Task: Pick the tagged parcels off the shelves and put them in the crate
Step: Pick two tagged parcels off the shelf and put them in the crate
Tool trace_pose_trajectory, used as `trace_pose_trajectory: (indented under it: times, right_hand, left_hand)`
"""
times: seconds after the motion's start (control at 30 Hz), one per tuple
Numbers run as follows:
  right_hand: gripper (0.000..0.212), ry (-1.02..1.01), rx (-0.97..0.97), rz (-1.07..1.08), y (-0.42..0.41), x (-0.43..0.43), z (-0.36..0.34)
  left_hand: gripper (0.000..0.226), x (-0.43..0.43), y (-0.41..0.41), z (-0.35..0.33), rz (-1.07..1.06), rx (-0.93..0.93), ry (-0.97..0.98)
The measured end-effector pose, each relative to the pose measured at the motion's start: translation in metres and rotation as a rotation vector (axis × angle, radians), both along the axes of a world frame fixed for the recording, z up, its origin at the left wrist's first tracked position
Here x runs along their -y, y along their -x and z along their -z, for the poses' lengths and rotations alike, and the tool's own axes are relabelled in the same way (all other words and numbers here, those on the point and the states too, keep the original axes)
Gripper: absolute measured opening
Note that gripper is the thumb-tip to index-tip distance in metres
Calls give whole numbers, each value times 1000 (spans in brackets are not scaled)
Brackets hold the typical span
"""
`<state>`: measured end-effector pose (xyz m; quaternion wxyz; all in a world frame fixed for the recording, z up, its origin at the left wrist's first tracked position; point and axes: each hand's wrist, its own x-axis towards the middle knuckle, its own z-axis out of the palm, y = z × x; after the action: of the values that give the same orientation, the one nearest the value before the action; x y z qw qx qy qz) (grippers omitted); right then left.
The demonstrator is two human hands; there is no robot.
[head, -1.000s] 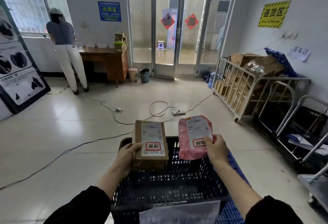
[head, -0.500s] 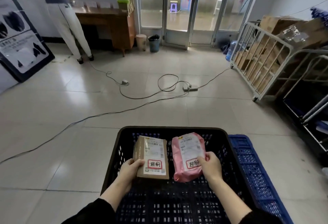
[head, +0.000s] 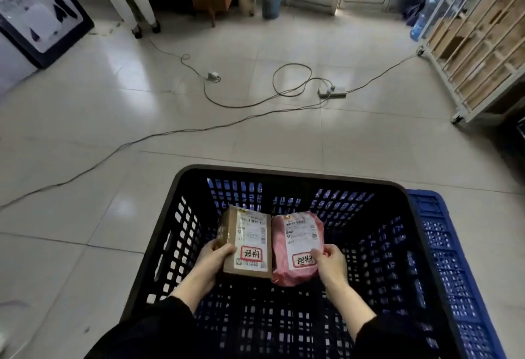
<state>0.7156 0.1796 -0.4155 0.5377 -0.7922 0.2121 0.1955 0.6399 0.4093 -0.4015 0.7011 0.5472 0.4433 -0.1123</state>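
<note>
Lower inside crate (head: pixel 284 172): box (head: pixel 244 233) beyond left grip (head: pixel 213 259), bag (head: pixel 298 233) beyond right grip (head: pixel 331 262)

My left hand (head: pixel 211 256) grips the brown box (head: pixel 245 240); my right hand (head: pixel 331 263) pinches the pink bag (head: pixel 295 248). Both parcels (each red-tagged) sit side by side, touching, inside the black crate (head: pixel 284 172), lower centre of the frame.

The tiled floor (head: pixel 255 142) carried the black crate (head: pixel 284 172) around the left hand (head: pixel 211 256) and the right hand (head: pixel 331 263), a blue crate (head: pixel 443 245) to the right of the right hand, and, well beyond both hands, loose cables (head: pixel 292 64), a power strip (head: pixel 332 92) and two bins (head: pixel 271 0).
</note>
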Motion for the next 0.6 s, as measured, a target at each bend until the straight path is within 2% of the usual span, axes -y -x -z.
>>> trace_pose_trajectory:
  times: [0.37, 0.6]
  right_hand:
    - [9, -145, -89, 32, 1, -20, 53]
    - [16, -316, -191, -12, 6, -47, 70]
  left_hand:
    - [32, -20, 0, 48, -50, -40, 17]
    - [25, -30, -5, 50, -51, -74, -181]
